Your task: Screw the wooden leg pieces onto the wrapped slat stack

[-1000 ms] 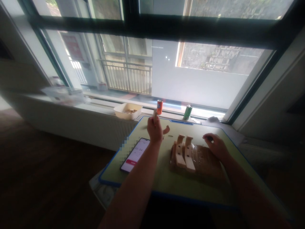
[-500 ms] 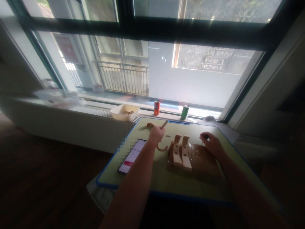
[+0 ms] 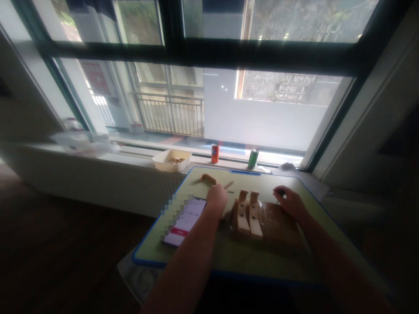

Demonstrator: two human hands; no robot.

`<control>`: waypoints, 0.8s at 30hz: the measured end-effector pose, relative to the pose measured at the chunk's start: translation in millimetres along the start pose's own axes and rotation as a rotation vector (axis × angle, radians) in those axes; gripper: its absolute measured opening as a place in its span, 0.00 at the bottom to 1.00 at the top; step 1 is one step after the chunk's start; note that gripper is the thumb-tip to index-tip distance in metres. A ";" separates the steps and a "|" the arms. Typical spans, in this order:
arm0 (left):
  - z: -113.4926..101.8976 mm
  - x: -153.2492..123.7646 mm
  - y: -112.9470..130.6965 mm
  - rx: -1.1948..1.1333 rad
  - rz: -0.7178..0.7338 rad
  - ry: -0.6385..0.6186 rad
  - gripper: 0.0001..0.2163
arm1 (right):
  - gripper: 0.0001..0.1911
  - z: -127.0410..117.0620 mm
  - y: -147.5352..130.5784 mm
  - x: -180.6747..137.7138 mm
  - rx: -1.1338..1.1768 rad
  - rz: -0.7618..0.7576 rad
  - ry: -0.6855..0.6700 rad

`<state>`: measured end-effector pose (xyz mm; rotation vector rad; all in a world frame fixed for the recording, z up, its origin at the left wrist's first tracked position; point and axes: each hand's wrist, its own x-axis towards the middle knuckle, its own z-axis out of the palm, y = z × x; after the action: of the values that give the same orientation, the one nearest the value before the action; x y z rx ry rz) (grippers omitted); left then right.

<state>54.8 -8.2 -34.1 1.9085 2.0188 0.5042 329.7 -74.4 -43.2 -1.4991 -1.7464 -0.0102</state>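
Observation:
My left hand (image 3: 217,198) is closed on a wooden hook (image 3: 228,185), whose straight end sticks out past the fingers. Most of that hook is hidden by the hand. To its right, two pale wooden hooks (image 3: 243,213) with dark holes lie side by side on a brown block (image 3: 281,222) partly covered in clear plastic. My right hand (image 3: 290,201) rests at the block's far right corner, fingertips pinched together. Whatever is between them is too small and dark to name. Another brown wooden piece (image 3: 208,178) lies beyond my left hand.
A phone (image 3: 183,222) with a running timer lies on the green, blue-edged table (image 3: 212,257), beside my left forearm. On the windowsill stand a cream plastic tub (image 3: 172,161) with small items, a red can (image 3: 214,154) and a green can (image 3: 253,159).
My left hand has turned and come nearer, so the hook's curved end no longer shows. The right hand stays at the block's corner. The view has tilted up slightly.

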 end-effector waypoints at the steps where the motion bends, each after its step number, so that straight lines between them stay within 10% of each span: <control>1: 0.4 0.0 0.6 0.008 -0.004 -0.008 0.13 | 0.08 0.0 -0.1 0.2 0.003 -0.001 0.001; 24: -17.7 12.9 -19.4 -0.220 0.028 0.021 0.15 | 0.08 -2.8 -5.9 0.8 0.066 -0.023 -0.017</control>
<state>28.7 3.1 -27.2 1.8079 1.8645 0.7247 326.4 -76.9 -38.1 -1.4354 -1.7612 0.0479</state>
